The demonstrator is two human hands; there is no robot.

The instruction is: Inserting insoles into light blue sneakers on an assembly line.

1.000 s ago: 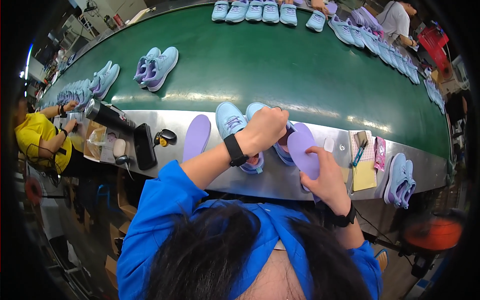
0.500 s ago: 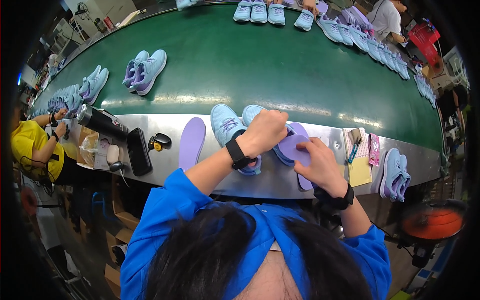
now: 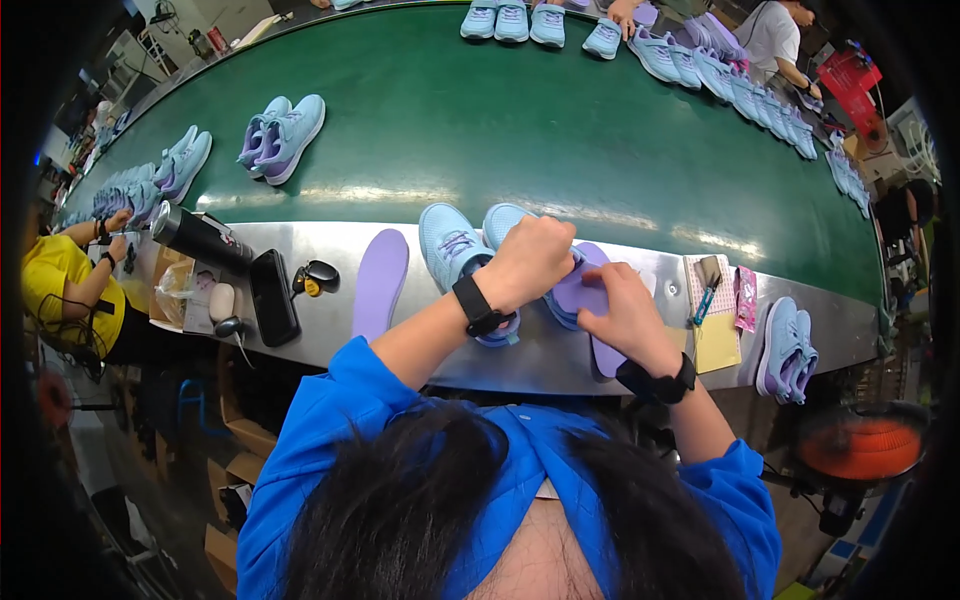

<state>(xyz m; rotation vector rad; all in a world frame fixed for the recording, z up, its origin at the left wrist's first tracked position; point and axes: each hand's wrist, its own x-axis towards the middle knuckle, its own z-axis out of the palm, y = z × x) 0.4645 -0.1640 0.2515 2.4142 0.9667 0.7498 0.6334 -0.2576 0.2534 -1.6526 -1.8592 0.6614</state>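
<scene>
My left hand [image 3: 535,262] is closed over the upper of a light-blue sneaker [image 3: 506,218], hiding its laces and tongue. A purple insole [image 3: 575,294] is partly inside this sneaker's opening, its heel end pinched between the thumb and fingers of my right hand [image 3: 632,318]. Close on the left stands the other light-blue sneaker [image 3: 441,232], toe pointing away and partly covered by my left wrist. Another purple insole [image 3: 608,358] lies on the metal bench under my right hand. Left of my left forearm lies a loose purple insole [image 3: 381,280].
Across the green conveyor belt [image 3: 430,120] stand a sneaker pair [image 3: 283,138] and rows of sneakers [image 3: 735,90]. A phone [image 3: 274,298], black tumbler [image 3: 200,238], keys [image 3: 316,275], notepad [image 3: 717,342] with a cutter [image 3: 708,296], and another pair [image 3: 786,348] sit on the bench. Co-workers are nearby.
My right hand has moved slightly left and up, and the insole sits deeper in the sneaker. My left hand stays on the upper.
</scene>
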